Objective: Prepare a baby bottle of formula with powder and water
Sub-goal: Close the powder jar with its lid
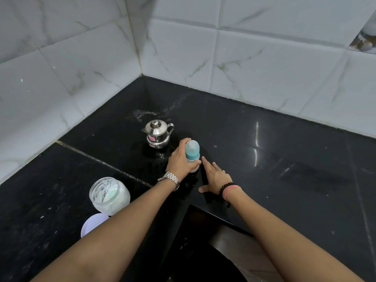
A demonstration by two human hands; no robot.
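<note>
A baby bottle (192,152) with a clear cap over a teal collar stands upright on the black counter (264,159). My left hand (180,161) is wrapped around its body from the left. Just right of the bottle, my right hand (213,177) lies flat on the counter with fingers spread, its fingertip close to the bottle's base, holding nothing. A clear jar (108,195) holding white powder stands uncapped at the lower left, with its pale lid (92,223) lying in front of it. A small lidded steel pot (157,134) sits behind the bottle.
White marble-look tiled walls (254,64) meet in a corner behind the counter. A wet smear (146,115) marks the counter behind the pot. The counter's front edge drops into a dark gap (203,251) between my forearms.
</note>
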